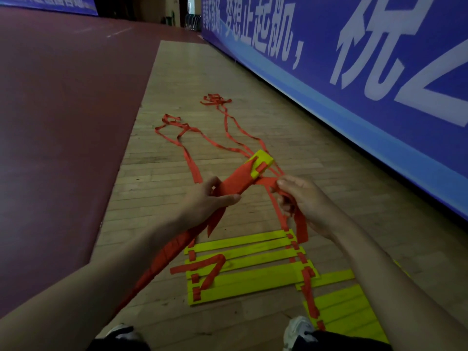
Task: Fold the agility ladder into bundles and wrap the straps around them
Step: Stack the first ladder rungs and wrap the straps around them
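Two grips: left hand (pixel 207 198) holds the wrapped rung bundle (pixel 243 179), right hand (pixel 301 201) pinches the red strap (pixel 267 182); slack may unravel the wrap

Indoor sports hall, by the look of it. Pale wood-strip floor (pixel 177 79) underfoot, boards laid in short staggered lengths, worn in patches. Alongside it, to the left, a wide dark-red surface (pixel 63 110) with faint white marks, running to the far end. Long blue banner (pixel 329 79) standing along the right edge, large white Chinese characters printed across it; second banner (pixel 50 2), same blue, at the far left corner. Training gear on the boards: ladder (pixel 253 277) with flat yellow rungs, red straps (pixel 190 160) trailing loose. Trainers (pixel 297 328) at the bottom edge. Far end dim, details there too small to tell
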`<state>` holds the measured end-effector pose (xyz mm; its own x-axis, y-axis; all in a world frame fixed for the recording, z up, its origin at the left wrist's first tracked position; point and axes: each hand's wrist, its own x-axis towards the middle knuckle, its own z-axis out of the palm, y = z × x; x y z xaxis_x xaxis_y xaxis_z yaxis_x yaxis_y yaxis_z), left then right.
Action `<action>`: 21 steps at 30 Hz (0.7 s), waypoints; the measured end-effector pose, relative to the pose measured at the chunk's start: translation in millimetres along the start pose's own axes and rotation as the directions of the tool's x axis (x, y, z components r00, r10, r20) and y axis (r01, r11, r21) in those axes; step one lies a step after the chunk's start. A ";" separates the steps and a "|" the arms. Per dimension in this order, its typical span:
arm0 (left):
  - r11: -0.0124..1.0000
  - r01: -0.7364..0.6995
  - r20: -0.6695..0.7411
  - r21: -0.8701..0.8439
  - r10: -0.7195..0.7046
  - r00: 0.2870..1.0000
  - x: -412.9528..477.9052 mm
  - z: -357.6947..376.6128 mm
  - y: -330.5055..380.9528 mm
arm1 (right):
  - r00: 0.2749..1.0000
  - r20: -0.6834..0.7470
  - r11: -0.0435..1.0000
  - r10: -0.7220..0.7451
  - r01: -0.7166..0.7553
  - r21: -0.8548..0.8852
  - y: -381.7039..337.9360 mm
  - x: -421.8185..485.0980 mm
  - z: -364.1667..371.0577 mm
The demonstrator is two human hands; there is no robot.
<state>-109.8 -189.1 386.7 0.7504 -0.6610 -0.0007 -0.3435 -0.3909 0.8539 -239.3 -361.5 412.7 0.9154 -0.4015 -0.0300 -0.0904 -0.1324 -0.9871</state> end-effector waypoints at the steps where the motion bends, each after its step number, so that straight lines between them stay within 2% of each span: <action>1: 1.000 -0.016 0.008 0.018 0.016 1.000 0.7 0.4 -1.4 | 1.000 0.002 1.000 -0.004 0.004 -0.021 2.3 0.1 -0.6; 6: 0.988 -0.067 0.030 0.139 0.063 0.998 -0.4 5.9 3.7 | 0.999 0.038 1.000 -0.022 0.021 0.018 6.8 0.5 -2.8; 11: 0.984 -0.024 0.159 -0.179 0.053 0.986 -3.6 6.4 2.5 | 0.999 0.051 0.999 -0.012 0.010 0.030 7.3 2.4 -4.6; 17: 0.945 0.052 0.239 -0.322 0.028 0.971 -3.2 2.4 8.2 | 0.998 -0.008 0.997 0.059 -0.059 0.044 5.0 3.0 -6.3; 21: 0.897 0.226 0.358 -0.380 -0.083 0.930 -2.5 -1.3 12.5 | 0.992 -0.048 0.993 0.113 -0.111 0.040 2.0 4.0 -5.3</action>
<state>-115.2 -191.6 398.0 0.5246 -0.8114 -0.2577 0.0767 -0.2565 0.9635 -237.9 -368.2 411.4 0.8795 -0.4568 -0.1335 -0.1754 -0.0505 -0.9832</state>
